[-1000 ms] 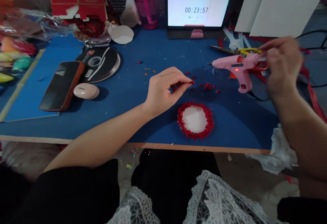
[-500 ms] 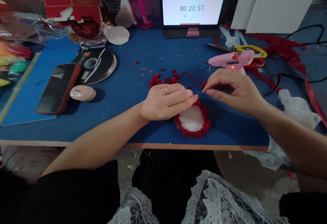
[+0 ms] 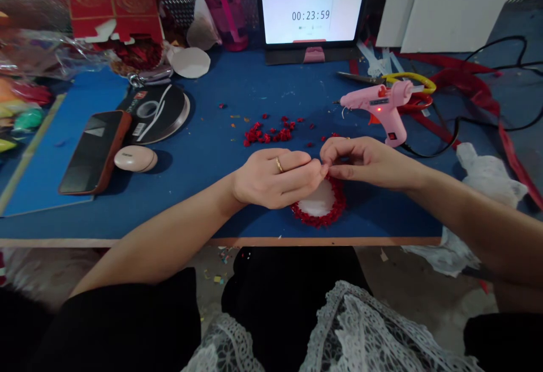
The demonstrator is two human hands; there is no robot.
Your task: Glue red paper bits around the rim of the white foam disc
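On the blue table lies a white oval piece (image 3: 316,202), its edge ringed with small red bits (image 3: 338,212). My left hand (image 3: 278,178), a gold ring on one finger, reaches across the oval's upper left, fingers pressed together. From the other side comes my right hand (image 3: 365,160), thumb and fingers pinched at the oval's far edge. The fingertips of both hands meet there; whatever is between them is too small or hidden. Loose red pieces (image 3: 271,133) lie scattered just beyond my hands.
A pink glue gun (image 3: 382,102) with a lit red light stands behind my right hand, near yellow-handled scissors (image 3: 411,81) and red ribbon (image 3: 470,86). To the left are a phone (image 3: 95,154), a pale rounded case (image 3: 136,159) and a ribbon spool (image 3: 156,113). A tablet (image 3: 311,13) stands behind.
My right hand has moved left and down from beside the glue gun, and its fingertips now meet those of my left hand at the oval's edge. My left hand stays nearly in place.
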